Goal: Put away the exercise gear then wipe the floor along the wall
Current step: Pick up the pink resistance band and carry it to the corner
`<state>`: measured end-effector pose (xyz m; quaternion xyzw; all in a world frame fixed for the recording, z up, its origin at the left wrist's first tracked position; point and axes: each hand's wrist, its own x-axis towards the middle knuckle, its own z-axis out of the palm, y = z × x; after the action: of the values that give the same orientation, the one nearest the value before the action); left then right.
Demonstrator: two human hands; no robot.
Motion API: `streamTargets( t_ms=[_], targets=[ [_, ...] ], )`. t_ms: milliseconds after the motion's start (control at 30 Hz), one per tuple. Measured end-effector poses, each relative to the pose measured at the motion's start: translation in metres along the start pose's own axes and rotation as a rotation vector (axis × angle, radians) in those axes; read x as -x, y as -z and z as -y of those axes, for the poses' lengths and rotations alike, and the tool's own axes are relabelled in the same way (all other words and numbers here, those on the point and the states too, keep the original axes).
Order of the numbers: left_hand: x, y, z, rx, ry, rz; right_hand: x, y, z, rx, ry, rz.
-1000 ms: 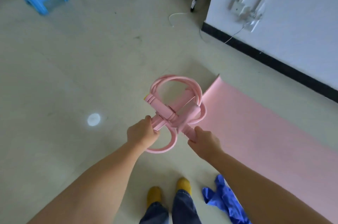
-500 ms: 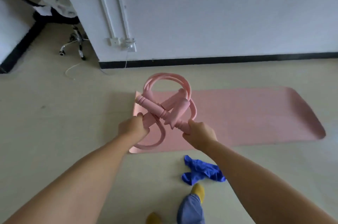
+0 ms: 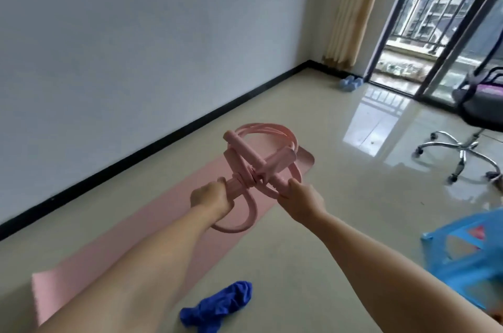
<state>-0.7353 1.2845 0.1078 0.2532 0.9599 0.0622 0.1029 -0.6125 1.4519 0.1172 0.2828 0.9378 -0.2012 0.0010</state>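
A pink pull-rope exerciser [image 3: 255, 161], its tubes looped and its foam handles crossed, is held up in front of me at chest height. My left hand [image 3: 211, 200] grips one handle end and my right hand [image 3: 302, 200] grips the other. Below it a pink exercise mat [image 3: 152, 221] lies flat on the floor, running parallel to the white wall [image 3: 136, 47] with its black skirting. A crumpled blue cloth [image 3: 217, 308] lies on the floor by the mat's near edge.
A blue plastic stool [image 3: 471, 259] stands at the right edge. An office chair [image 3: 468, 126] on castors is at the far right. A glass balcony door [image 3: 424, 19], a curtain and blue slippers [image 3: 431, 84] are in the far corner. The floor tiles are glossy.
My view has swung right along the wall, so the balcony door, chair and stool have come into sight. Both hands still hold the pink exerciser the same way.
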Motion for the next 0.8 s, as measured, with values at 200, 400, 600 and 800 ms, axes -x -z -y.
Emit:
streamTargets(
  t_ms=[200,400,600,800],
  targets=[
    [-0.067,-0.006,-0.17,0.014,-0.112,0.021,-0.052,0.087,-0.142,0.054,-0.103,-0.062],
    [-0.137,-0.008,-0.268,-0.009,-0.196,0.032,-0.108,0.126,-0.223,0.044,-0.182,-0.061],
    [-0.239,-0.018,-0.333,0.0,-0.226,0.043,-0.197,0.145,-0.278,0.03,-0.227,-0.057],
    [-0.374,-0.02,-0.407,0.003,-0.263,0.067,-0.329,0.184,-0.338,0.05,-0.246,-0.034]
  ],
)
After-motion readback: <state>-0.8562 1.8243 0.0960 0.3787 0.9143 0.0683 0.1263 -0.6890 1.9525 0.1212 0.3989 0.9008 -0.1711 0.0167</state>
